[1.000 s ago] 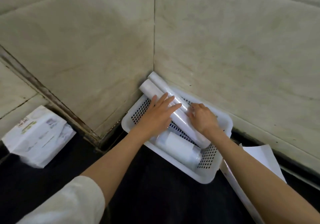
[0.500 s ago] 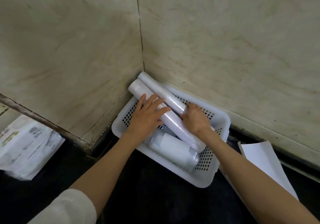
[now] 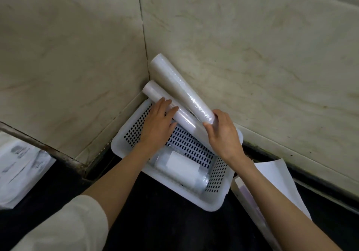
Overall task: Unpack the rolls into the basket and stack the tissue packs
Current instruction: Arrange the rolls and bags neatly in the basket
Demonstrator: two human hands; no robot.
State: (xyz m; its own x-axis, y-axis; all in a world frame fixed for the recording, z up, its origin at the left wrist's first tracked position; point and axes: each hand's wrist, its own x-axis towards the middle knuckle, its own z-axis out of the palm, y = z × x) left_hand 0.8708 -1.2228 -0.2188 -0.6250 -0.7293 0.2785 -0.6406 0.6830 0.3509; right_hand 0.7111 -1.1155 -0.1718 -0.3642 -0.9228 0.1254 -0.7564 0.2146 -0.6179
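The basket [image 3: 213,202] is white perforated plastic, smooth and faintly shiny. Both long rolls [image 3: 182,89] wear glossy, crinkled clear film. The walls [image 3: 252,47] are polished veined stone tile, the table [image 3: 165,221] matt black, the sleeve [image 3: 64,229] soft cream cloth.

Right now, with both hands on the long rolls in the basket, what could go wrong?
1. The right hand holds the upper roll only at its lower end, tilted against the wall; it may slip out of that grip.
2. Both long rolls overhang the basket rim; the lower roll, under the left hand, could roll out.
3. The short roll below may get squashed.
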